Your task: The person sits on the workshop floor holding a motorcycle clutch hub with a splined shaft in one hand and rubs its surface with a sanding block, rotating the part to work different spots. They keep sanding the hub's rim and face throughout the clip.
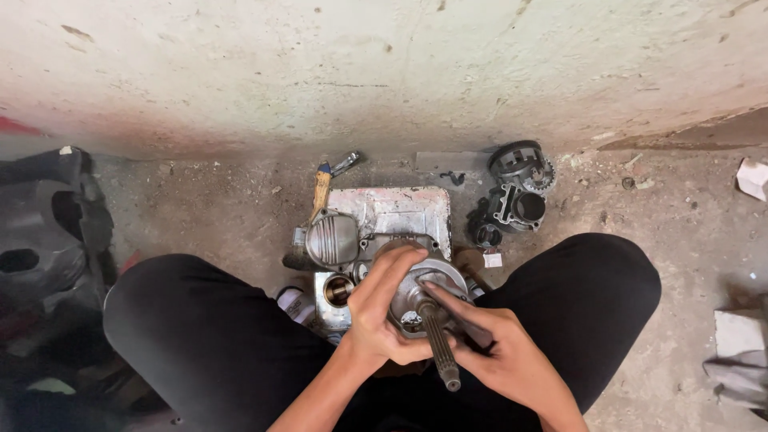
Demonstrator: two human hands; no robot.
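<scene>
- Both hands wrapped on one part: left hand (pixel 382 308) cups the rim of a round metal engine assembly (pixel 424 292), fingers curled over its top edge; right hand (pixel 500 356) pinches low on the splined shaft (pixel 439 340), index finger stretched up along it toward the hub.
- Splined shaft sticks out of the assembly's centre toward the camera, dark and ribbed, free end between the two wrists.
- Assembly sits between the knees, held just above a shallow metal tray (pixel 400 210) on the floor; can't tell if it touches the tray.
- Tray: battered, silver, rectangular; holds a ribbed grey engine cover (pixel 331 238) at its left side and a casing with a round bore (pixel 338 290) at the near left corner. Rest of its contents hidden by the hands.
- Black trouser legs (pixel 200 328) flank the work on both sides.
- Wooden-handled tool (pixel 322 188) lies beyond the tray's left corner, metal head pointing at the wall.
- Right of the tray: dark engine cylinder (pixel 520 210), with a round clutch basket (pixel 518 164) with gear teeth just behind it, near the wall.
- Far left: black plastic bodywork (pixel 48 232). Far right: crumpled paper (pixel 752 178), grey rag (pixel 740 360).
- Dusty concrete floor (pixel 672 232), stained wall (pixel 384 72) at top.
</scene>
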